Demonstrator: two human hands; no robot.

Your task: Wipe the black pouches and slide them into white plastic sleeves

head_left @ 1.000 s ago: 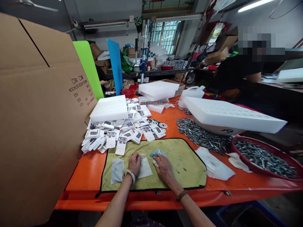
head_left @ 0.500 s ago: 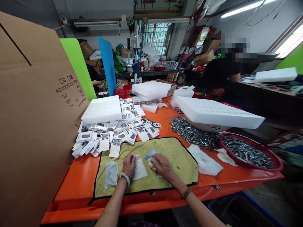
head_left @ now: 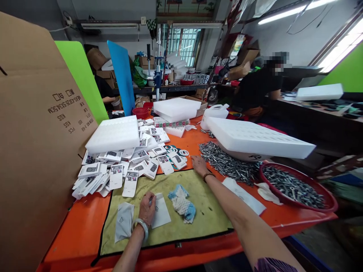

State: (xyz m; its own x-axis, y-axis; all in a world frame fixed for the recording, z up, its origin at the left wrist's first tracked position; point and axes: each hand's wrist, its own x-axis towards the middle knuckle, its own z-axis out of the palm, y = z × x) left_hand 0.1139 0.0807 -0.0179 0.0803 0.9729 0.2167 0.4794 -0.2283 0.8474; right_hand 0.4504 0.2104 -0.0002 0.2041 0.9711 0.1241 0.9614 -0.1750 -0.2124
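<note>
On the yellow cloth [head_left: 133, 236], my left hand [head_left: 147, 208] has its fingers curled closed on the edge of a flat white bag [head_left: 161, 211] printed with a small triangle mark. A second bag of the same kind [head_left: 124, 223] lies left of my wrist. The crumpled blue and white cloth [head_left: 183, 203] rests by itself to the right. My right hand [head_left: 199, 165] is stretched out past the cloth's far edge, between the white rings [head_left: 183, 152] and the heap of metal pieces [head_left: 227, 160]. Its fingers look loosely apart, and nothing shows in them.
Small white boxes [head_left: 116, 176] are piled at left under a white foam block [head_left: 113, 134], beside a tall carton [head_left: 34, 151]. A red basket [head_left: 330, 206] of metal parts stands right. A foam tray [head_left: 255, 136] overhangs the heap. Another person [head_left: 255, 88] sits back right.
My right hand has let go of the crumpled blue and white cloth and moved forward to the table beyond the yellow cloth. My left hand stays at the white bag; the view has shifted slightly.
</note>
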